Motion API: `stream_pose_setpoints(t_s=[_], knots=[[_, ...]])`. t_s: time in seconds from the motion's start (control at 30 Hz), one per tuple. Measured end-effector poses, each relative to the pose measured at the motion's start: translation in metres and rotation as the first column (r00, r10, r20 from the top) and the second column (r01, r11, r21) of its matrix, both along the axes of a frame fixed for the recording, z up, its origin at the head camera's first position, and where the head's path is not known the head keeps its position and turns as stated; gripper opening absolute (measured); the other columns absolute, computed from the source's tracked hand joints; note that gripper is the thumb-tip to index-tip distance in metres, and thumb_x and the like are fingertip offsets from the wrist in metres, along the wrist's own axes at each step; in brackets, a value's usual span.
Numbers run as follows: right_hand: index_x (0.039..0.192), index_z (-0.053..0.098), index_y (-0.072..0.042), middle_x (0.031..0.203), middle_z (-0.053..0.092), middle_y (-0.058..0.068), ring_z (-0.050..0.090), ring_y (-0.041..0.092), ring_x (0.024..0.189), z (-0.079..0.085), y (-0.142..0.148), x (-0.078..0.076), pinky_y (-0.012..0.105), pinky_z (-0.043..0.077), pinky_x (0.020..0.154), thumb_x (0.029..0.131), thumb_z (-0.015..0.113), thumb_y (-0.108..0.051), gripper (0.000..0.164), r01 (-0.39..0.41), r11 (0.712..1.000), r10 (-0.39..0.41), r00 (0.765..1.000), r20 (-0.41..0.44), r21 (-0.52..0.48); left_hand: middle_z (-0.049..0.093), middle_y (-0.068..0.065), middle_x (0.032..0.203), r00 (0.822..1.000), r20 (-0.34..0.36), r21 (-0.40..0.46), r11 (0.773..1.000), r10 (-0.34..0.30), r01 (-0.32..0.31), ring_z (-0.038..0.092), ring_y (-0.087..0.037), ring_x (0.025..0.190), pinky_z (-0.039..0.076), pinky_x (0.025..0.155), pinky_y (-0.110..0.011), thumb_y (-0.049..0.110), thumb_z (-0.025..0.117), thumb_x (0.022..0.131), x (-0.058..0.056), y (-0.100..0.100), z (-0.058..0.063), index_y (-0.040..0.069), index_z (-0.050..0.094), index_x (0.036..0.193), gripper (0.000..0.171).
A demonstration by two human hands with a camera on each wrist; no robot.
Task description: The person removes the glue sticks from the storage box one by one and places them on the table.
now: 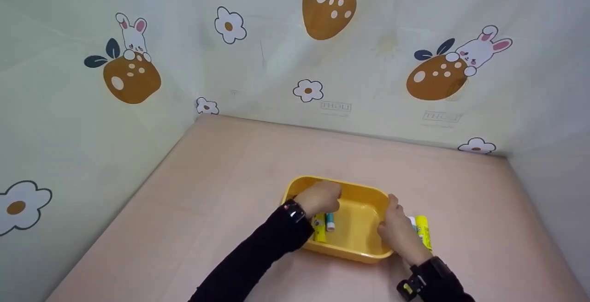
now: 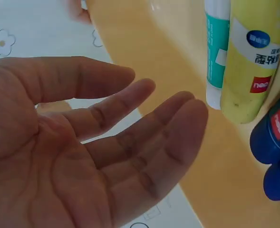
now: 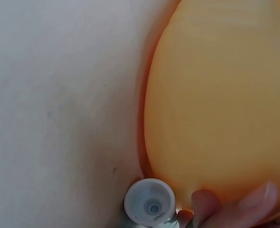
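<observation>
A yellow plastic basin (image 1: pixel 355 256) sits on the table in front of me. My left hand (image 1: pixel 320 198) is over its left part; in the left wrist view its fingers are loosely bent with nothing between them. Beside that hand, inside the basin, lie a slim teal glue stick (image 2: pixel 217 52), a thicker yellow glue stick (image 2: pixel 249 61) and blue glue sticks (image 2: pixel 273 137) at the view's edge. My right hand (image 1: pixel 400 228) grips the basin's right rim, its fingers (image 3: pixel 239 209) at the edge in the right wrist view.
Just right of the basin, partly behind the right hand, are a yellow glue stick (image 1: pixel 423 233) and a white-ended one (image 3: pixel 150 202). The pinkish tabletop (image 1: pixel 221 168) is bordered by pale wall sheets (image 1: pixel 262 62) printed with rabbits and flowers.
</observation>
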State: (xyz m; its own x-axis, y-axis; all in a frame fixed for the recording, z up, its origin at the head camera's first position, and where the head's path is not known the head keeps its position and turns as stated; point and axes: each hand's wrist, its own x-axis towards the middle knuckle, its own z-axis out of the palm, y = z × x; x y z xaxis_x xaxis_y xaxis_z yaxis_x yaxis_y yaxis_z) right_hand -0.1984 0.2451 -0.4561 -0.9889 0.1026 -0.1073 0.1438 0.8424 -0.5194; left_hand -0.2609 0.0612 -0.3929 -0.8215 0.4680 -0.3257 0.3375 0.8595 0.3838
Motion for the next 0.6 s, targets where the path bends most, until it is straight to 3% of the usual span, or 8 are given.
stream_pose_setpoints(t_s=[0.13, 0.2, 0.43, 0.6], knots=[[0.14, 0.009, 0.01, 0.121, 0.042, 0.037, 0.055, 0.028, 0.078, 0.0, 0.0, -0.001, 0.036, 0.051, 0.069, 0.079, 0.048, 0.002, 0.073, -0.001, 1.0, 0.001, 1.0, 0.005, 0.002, 0.054, -0.004, 0.076, 0.999, -0.029, -0.042, 0.998, -0.045, 0.044, 0.046, -0.015, 0.062, 0.04, 0.053, -0.021, 0.005, 0.057, 0.086, -0.002, 0.007, -0.003, 0.005, 0.061, 0.086, 0.003], [0.141, 0.009, 0.01, 0.12, 0.042, 0.037, 0.055, 0.027, 0.077, -0.001, 0.0, -0.001, 0.035, 0.05, 0.068, 0.079, 0.048, 0.003, 0.074, 0.0, 1.0, 0.0, 1.0, 0.008, -0.004, 0.048, -0.004, 0.07, 0.997, -0.038, -0.055, 0.997, -0.062, 0.06, 0.043, -0.015, 0.057, 0.034, 0.047, -0.021, 0.004, 0.056, 0.086, -0.002, 0.009, -0.004, 0.006, 0.055, 0.075, 0.011], [0.142, 0.007, 0.008, 0.122, 0.043, 0.036, 0.055, 0.027, 0.081, -0.001, 0.0, -0.001, 0.033, 0.05, 0.069, 0.081, 0.048, 0.002, 0.074, 0.008, 1.0, -0.007, 1.0, 0.026, -0.023, 0.044, -0.003, 0.067, 0.988, -0.106, -0.13, 0.987, -0.111, 0.097, 0.038, -0.015, 0.057, 0.029, 0.047, -0.021, 0.001, 0.054, 0.084, -0.003, 0.016, -0.006, 0.008, 0.048, 0.064, 0.022], [0.143, 0.007, 0.008, 0.123, 0.042, 0.036, 0.055, 0.026, 0.078, 0.0, 0.0, 0.0, 0.031, 0.05, 0.066, 0.081, 0.049, 0.002, 0.075, 0.006, 1.0, -0.006, 1.0, 0.024, -0.026, 0.038, -0.002, 0.063, 0.983, -0.117, -0.169, 0.978, -0.143, 0.122, 0.033, -0.014, 0.056, 0.024, 0.045, -0.021, -0.002, 0.053, 0.081, -0.002, 0.021, -0.006, 0.009, 0.041, 0.058, 0.028]])
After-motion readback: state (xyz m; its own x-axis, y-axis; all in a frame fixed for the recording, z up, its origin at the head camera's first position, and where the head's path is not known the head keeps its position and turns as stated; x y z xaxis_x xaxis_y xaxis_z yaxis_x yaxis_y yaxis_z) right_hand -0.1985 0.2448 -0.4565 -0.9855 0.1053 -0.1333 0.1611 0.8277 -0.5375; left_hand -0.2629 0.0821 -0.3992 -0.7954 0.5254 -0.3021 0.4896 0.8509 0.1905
